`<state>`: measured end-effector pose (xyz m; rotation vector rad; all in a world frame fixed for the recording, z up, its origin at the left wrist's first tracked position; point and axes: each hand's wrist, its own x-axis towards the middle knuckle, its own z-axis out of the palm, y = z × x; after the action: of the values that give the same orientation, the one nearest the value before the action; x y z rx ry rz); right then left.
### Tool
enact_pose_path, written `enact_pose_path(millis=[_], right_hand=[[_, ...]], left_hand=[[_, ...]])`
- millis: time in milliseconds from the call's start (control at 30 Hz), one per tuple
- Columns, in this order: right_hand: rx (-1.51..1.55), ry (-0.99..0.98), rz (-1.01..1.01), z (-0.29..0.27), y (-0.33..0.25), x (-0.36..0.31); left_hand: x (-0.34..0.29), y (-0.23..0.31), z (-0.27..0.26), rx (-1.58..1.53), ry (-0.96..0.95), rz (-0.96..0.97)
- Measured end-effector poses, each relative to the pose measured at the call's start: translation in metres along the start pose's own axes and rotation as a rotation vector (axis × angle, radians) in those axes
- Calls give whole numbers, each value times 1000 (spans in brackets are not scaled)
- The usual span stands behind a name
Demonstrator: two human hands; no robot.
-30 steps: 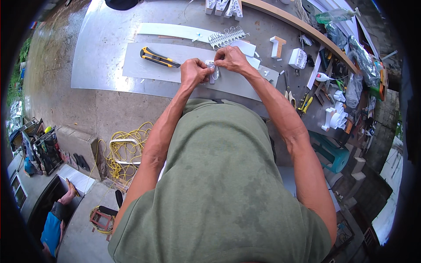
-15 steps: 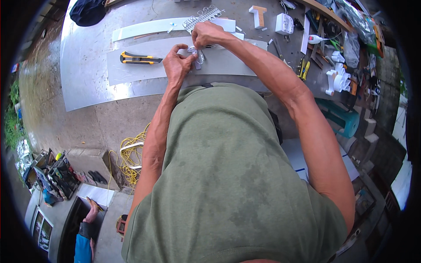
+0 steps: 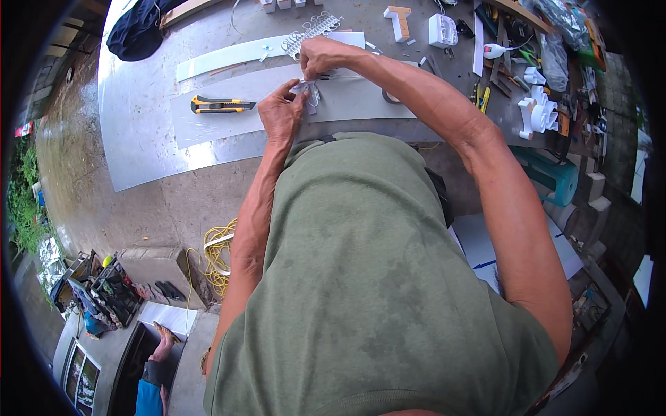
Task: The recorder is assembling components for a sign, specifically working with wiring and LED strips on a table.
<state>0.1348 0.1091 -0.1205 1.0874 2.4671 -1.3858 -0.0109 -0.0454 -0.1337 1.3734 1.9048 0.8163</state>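
My left hand is closed, thumb and forefinger pinching a small pale piece with thin looped white wire. Just above it, my right hand is curled with its fingertips bent down toward the same piece. What the right fingers grip is hidden behind the hand. Beyond the right hand lies a bundle of small white modules on looped wires. Under both hands is a grey flat sheet, and on it, left of my left hand, rests a yellow and black utility knife.
A long white strip lies behind the knife. Farther right are a white-and-tan T-shaped block, a white box-like part and yellow-handled pliers. Tools and white moulded parts crowd the right side. Yellow cord coils on the ground.
The whole view has shifted slightly. My hands stay close together at the wired piece, with the left fingers drawn a little nearer the right hand. A dark ring now shows beside my right forearm.
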Motion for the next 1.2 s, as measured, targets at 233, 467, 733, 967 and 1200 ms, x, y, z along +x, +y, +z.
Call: enact_pose_path(millis=[233,467,733,967,1200], right_hand=[[6,21,65,8,5,-10],[-22,45,137,7,-6,-11],[-23,29,159,4,-12,-12],[30,41,-6,-3,10,-11],[177,130,-8,-11,18,-28]], left_hand=[[-3,5,-2,-121,11,-88],[-5,5,1,-84,89,-13],[-6,-5,6,-9,95,97],[-3,1,2,113,61,157],[-2,-1,0,124,51,140]])
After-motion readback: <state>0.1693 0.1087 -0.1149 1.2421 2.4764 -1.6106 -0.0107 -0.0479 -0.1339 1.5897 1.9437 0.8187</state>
